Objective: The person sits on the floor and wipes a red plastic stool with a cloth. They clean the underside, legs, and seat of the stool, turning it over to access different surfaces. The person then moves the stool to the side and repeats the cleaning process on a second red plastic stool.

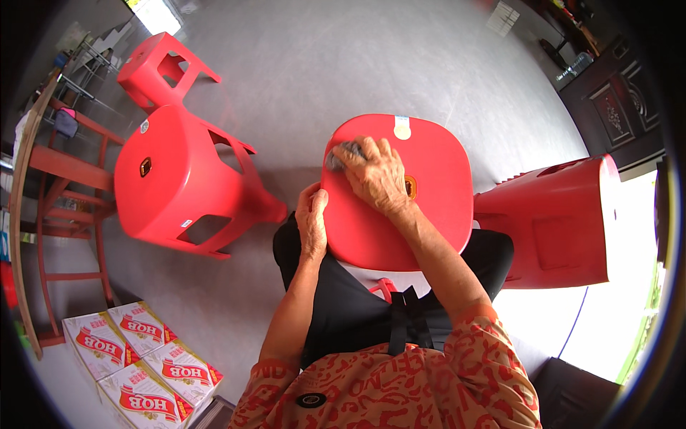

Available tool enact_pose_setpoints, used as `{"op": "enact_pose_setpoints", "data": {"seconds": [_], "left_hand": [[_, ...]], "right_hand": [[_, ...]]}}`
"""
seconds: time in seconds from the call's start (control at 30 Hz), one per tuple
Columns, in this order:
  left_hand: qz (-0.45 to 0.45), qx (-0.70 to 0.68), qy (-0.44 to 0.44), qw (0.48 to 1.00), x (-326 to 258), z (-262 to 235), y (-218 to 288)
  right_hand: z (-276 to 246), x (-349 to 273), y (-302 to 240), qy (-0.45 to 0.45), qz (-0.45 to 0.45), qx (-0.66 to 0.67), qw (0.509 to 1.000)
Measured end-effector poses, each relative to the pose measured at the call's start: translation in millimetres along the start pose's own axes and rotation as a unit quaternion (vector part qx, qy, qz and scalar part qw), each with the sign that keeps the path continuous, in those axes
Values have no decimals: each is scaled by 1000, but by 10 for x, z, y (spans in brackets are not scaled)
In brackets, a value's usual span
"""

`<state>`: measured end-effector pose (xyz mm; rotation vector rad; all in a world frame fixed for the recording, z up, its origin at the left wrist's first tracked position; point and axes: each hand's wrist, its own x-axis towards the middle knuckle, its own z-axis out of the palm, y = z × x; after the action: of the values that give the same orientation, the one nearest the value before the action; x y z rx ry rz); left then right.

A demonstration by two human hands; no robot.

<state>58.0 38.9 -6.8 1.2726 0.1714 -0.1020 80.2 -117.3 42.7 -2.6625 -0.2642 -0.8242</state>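
Observation:
A red plastic stool (429,229) stands between my knees, its rounded seat facing up. A small round sticker (402,129) and a dark gold-rimmed emblem mark the seat. My right hand (375,175) presses a grey cloth (346,155) onto the seat near its left edge, fingers bent over it. My left hand (312,218) grips the stool's left rim, thumb on top and the other fingers partly hidden below the edge.
Two more red stools (161,193) (153,68) stand to the left. At right a red plastic piece (550,225) lies on its side by a bright doorway. A wooden table (30,214) is at the far left, with white-and-red cartons (143,393) on the floor near it.

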Motion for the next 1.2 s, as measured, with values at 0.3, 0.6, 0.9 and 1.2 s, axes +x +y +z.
{"op": "enact_pose_setpoints", "data": {"seconds": [0.3,0.6,0.9,1.2], "left_hand": [[30,29,-4,999,5,51,49],[18,-6,-45,999,-28,46,51],[22,41,8,999,69,-100,-168],[15,19,-7,1000,-28,19,16]], "right_hand": [[90,87,-75,31,195,-65,978],[-435,-484,-261,-96,-131,127,978],[-46,-10,-237,-32,-26,27,999],[199,327,198,30,111,-80,990]]}}
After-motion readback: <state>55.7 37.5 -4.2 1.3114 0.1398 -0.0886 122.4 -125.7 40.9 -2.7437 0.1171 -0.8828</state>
